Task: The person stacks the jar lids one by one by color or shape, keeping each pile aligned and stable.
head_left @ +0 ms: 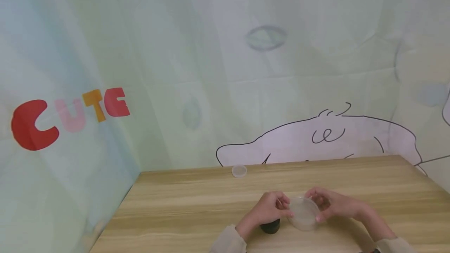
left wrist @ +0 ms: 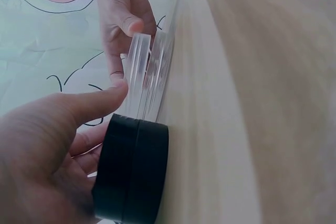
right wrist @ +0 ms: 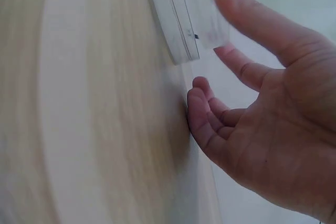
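A clear round lid [left wrist: 137, 61] is pinched at its edge by my left hand [head_left: 268, 208] on one side and my right hand [head_left: 334, 205] on the other. Just below, a clear shallow round dish [left wrist: 164, 72] sits on the table, a thin gap between the two showing in the left wrist view. In the right wrist view, the thumb and index finger are at the rim while the other fingers curl loosely. Under my left hand stands a black round container [left wrist: 131, 169] with a seam around its side, partly covered by that hand in the head view.
A small clear round disc [head_left: 239, 171] lies at the back edge of the wooden table [head_left: 168, 206]. Behind it hangs a printed cloth [head_left: 175, 69] with coloured letters and a cartoon outline; the cloth continues along the left side.
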`<state>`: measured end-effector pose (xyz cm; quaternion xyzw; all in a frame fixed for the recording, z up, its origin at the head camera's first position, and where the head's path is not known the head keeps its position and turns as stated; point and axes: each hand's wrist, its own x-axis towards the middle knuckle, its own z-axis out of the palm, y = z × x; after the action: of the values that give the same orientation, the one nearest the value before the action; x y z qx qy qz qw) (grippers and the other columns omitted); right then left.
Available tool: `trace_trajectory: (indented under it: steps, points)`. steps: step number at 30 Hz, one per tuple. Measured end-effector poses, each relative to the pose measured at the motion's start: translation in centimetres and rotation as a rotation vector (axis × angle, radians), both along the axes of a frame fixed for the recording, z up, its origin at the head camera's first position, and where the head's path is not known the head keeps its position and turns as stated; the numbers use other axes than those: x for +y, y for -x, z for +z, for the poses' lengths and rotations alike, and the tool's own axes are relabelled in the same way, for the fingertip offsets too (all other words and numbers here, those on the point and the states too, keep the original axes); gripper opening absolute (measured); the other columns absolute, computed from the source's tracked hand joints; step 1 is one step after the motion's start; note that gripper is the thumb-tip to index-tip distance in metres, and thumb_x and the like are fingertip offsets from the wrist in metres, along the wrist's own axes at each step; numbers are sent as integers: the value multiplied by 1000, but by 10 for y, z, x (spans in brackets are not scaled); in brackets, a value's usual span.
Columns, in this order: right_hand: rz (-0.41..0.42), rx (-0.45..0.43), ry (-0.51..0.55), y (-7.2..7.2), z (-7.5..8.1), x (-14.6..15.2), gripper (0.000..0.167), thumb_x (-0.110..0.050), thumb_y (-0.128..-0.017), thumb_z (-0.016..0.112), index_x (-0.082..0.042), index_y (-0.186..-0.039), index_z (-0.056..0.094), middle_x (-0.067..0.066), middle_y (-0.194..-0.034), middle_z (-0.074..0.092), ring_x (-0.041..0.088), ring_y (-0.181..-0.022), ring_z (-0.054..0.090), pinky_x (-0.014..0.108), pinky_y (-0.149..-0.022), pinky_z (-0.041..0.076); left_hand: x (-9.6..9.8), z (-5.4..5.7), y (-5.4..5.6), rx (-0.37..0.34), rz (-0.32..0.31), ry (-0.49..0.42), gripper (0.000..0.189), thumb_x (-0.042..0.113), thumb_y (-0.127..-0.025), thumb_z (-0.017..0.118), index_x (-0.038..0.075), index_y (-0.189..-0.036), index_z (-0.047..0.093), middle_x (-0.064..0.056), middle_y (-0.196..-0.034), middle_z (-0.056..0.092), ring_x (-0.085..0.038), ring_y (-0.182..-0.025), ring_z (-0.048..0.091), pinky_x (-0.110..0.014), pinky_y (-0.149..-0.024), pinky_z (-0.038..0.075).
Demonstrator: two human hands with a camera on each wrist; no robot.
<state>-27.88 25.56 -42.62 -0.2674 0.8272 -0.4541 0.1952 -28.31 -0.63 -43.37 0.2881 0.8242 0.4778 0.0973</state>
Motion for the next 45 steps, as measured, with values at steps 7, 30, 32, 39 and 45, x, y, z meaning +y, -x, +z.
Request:
trace_trajectory:
  steps: [7, 30, 32, 39, 45]
  points:
    - [20, 24, -29, -2, -2, -2, 56, -16, -80, 77, -2, -127, 50, 17, -122, 56, 20, -106, 50, 37, -87, 43, -1, -2, 1, 31, -11, 31, 25, 7, -78, 80, -5, -97, 68, -16, -87, 71, 5, -67, 51, -12, -66, 45]
    - [38, 27, 10, 1, -13, 0, 57, -16, -82, 76, 1, -128, 47, 16, -124, 53, -2, -101, 49, 18, -83, 41, -3, -4, 3, 45, -37, 79, 27, 8, -76, 81, -3, -98, 68, -7, -79, 64, 5, -66, 47, -12, -66, 43]
    - [34, 18, 11, 2, -12, 1, 57, -16, -82, 76, 1, -128, 47, 16, -124, 53, -2, -101, 49, 18, -84, 41, -3, -4, 3, 48, -37, 86, 28, 8, -76, 81, -3, -98, 68, -7, -79, 64, 5, -67, 47, -12, -66, 43]
    - [36, 12, 19, 3, -12, 3, 57, -16, -83, 75, 0, -130, 47, 16, -122, 53, 0, -101, 49, 19, -84, 41, -2, -3, 4, 54, -38, 108, 28, 8, -78, 80, -2, -100, 67, -4, -79, 64, 4, -67, 47, -12, -66, 44]
    - [12, 15, 20, 6, -13, 6, 57, -14, -83, 73, -3, -132, 46, 17, -122, 53, 7, -105, 49, 26, -86, 41, 0, -2, 5, 61, -41, 112, 28, 8, -78, 80, -2, -100, 67, -6, -80, 65, 4, -67, 48, -12, -66, 44]
